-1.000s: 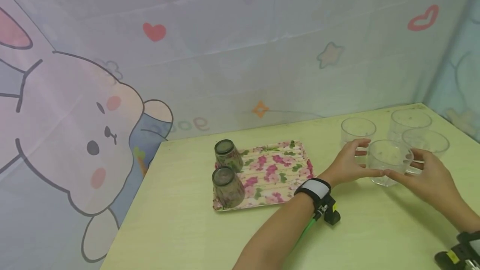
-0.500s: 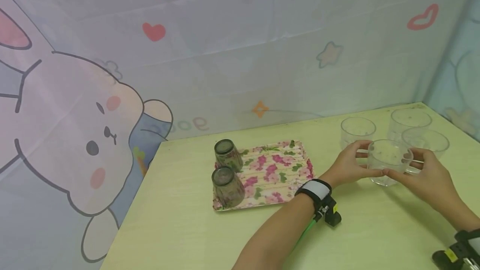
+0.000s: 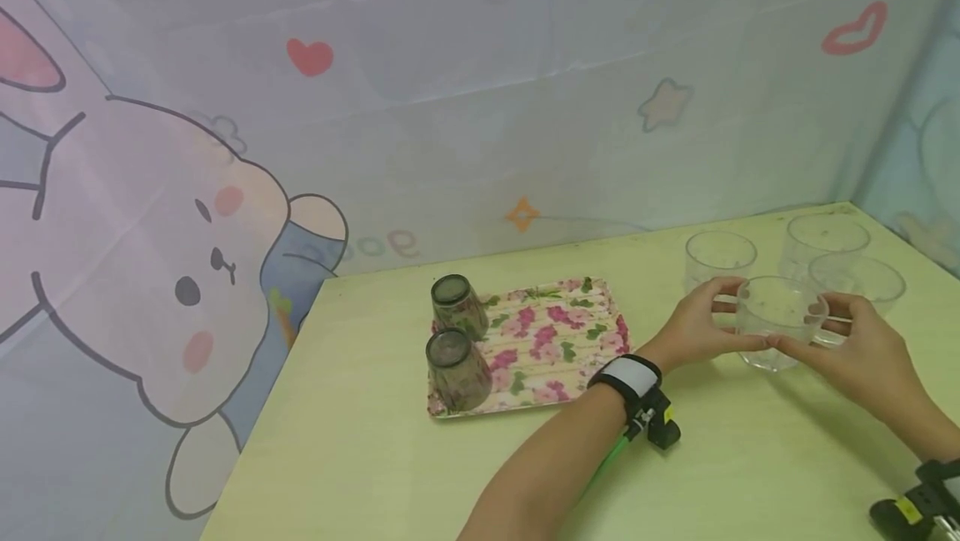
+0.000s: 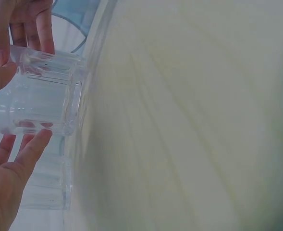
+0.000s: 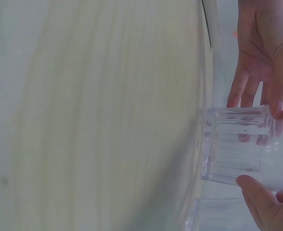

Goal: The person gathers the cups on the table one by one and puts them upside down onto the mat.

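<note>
A clear drinking glass (image 3: 778,312) is upright between both hands in the head view. My left hand (image 3: 701,328) grips its left side and my right hand (image 3: 862,353) its right side. Across the near side, the two thumb tips meet. In the left wrist view, fingers of the left hand (image 4: 6,187) lie on the wall of the glass (image 4: 40,91) from below. The right wrist view has the right hand (image 5: 266,204) holding the lower side of the glass (image 5: 237,144). Its base is on or very close to the table; I cannot tell which.
Behind the held glass stand more clear glasses: one at left (image 3: 720,253), one at the back (image 3: 825,237) and one at right (image 3: 862,281). A flowered tray (image 3: 555,358) lies left, bearing two dark upturned glasses (image 3: 459,378). A printed cloth (image 3: 480,107) hangs behind the table (image 3: 360,441).
The head view has shifted very slightly. Both hands keep their hold on the clear glass, which stays in the same place.
</note>
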Motion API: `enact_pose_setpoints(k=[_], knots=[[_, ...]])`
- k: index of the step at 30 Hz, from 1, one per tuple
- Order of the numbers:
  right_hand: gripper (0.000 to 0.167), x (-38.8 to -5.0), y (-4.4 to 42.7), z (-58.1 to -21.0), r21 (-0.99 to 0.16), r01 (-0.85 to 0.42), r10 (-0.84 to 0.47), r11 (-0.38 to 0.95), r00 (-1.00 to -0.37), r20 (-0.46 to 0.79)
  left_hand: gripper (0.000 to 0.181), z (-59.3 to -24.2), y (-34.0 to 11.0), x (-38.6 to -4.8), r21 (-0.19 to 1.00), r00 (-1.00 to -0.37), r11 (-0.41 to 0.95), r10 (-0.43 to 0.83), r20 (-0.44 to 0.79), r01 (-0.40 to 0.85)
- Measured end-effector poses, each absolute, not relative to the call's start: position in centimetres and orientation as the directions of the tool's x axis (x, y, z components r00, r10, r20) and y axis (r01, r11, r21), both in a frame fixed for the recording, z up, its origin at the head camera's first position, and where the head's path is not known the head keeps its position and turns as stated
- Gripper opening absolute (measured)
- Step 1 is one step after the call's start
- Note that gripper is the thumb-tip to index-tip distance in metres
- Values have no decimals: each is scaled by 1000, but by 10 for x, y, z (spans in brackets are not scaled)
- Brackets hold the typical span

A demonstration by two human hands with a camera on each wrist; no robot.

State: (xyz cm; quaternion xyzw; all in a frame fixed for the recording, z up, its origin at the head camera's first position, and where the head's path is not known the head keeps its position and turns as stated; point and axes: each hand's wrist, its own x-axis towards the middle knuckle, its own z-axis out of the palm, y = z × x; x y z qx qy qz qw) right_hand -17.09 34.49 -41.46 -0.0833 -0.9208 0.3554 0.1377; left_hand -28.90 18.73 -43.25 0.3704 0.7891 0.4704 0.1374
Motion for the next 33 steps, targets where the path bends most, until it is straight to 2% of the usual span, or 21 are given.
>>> enact_pose_setpoints(k=[12, 20, 25, 33], knots=[[96, -171, 339, -409, -660, 22, 236, 751, -943, 236, 79, -421, 176, -285, 843, -689, 285, 713, 132, 457], [91, -170, 333, -401, -635, -1, 229, 773, -932, 281, 79, -410, 166, -284, 831, -674, 279, 723, 148, 482], [93, -170, 328, -391, -642, 1, 233, 767, -933, 276, 77, -400, 159, -282, 813, -683, 304, 715, 150, 497], [92, -170, 319, -376, -645, -5, 225, 764, -935, 274, 74, -382, 145, -276, 839, -684, 263, 711, 165, 476]])
